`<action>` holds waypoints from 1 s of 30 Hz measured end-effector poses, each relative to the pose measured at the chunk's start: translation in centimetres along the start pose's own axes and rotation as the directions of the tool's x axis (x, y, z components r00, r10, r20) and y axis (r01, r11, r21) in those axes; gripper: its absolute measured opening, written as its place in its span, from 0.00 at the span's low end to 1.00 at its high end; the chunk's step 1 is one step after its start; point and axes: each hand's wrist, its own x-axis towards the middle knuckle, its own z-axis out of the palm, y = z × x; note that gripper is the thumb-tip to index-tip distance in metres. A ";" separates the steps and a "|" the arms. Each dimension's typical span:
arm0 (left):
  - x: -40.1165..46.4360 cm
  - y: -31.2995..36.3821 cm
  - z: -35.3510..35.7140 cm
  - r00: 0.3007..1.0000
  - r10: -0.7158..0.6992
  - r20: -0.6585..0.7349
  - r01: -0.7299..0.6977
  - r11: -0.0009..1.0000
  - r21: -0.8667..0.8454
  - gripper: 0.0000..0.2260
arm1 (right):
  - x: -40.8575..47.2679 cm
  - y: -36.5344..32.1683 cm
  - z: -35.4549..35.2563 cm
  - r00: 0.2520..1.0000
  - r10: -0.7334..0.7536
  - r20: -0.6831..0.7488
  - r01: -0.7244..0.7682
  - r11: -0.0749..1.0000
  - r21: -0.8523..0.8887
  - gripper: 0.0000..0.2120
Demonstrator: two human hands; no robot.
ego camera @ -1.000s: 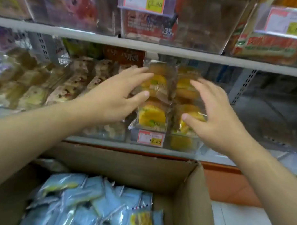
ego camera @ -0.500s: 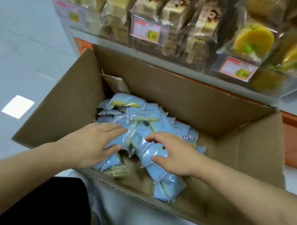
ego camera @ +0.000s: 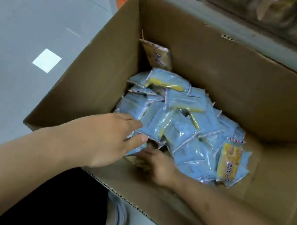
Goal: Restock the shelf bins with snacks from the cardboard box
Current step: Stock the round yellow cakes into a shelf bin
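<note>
An open cardboard box (ego camera: 224, 75) stands on the floor below me, holding a pile of several blue snack packets (ego camera: 189, 129). A yellow packet (ego camera: 229, 162) lies on the pile's right side, and a brown one (ego camera: 157, 56) leans in the far left corner. My left hand (ego camera: 106, 139) reaches over the near wall, its fingers stretched onto the nearest blue packets with the thumb apart. My right hand (ego camera: 156, 162) is low in the box just under it. It is blurred, and its fingertips are hidden among the packets at the near left.
The edge of the shelf bins (ego camera: 279, 14) with wrapped snacks shows blurred at the top right, behind the box. Grey floor (ego camera: 33, 21) lies to the left. My dark trouser leg (ego camera: 56, 204) and a light shoe (ego camera: 116, 219) touch the box's near wall.
Both hands left the yellow cakes in the shelf bin and dropped into the box. Since half a second ago my right hand has moved left and deeper, under my left hand.
</note>
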 end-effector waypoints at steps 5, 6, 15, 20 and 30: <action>-0.1 1.1 -2.4 0.995 -0.040 0.090 0.032 0.996 0.085 0.30 | -0.9 -0.5 -0.4 1.000 -0.008 -0.002 0.008 0.998 0.061 0.28; 0.0 1.3 -2.9 0.993 -0.052 0.105 0.041 0.994 0.101 0.29 | -1.4 -1.3 -1.6 1.000 0.002 0.011 -0.003 0.996 0.085 0.28; -1.6 5.9 -7.2 0.999 0.031 -0.024 -0.030 0.998 0.061 0.28 | -11.4 -7.7 -19.2 0.936 0.273 -0.223 -0.064 0.752 0.656 0.25; -3.3 9.9 -9.3 0.994 0.024 -0.103 -0.073 0.859 -0.506 0.32 | -17.4 -10.5 -26.1 0.809 0.273 -0.520 0.131 0.780 0.612 0.25; -6.8 15.1 -10.7 0.848 0.279 -0.451 -0.531 0.433 -0.729 0.31 | -24.3 -12.7 -29.5 0.505 0.177 -0.845 0.396 0.822 0.409 0.36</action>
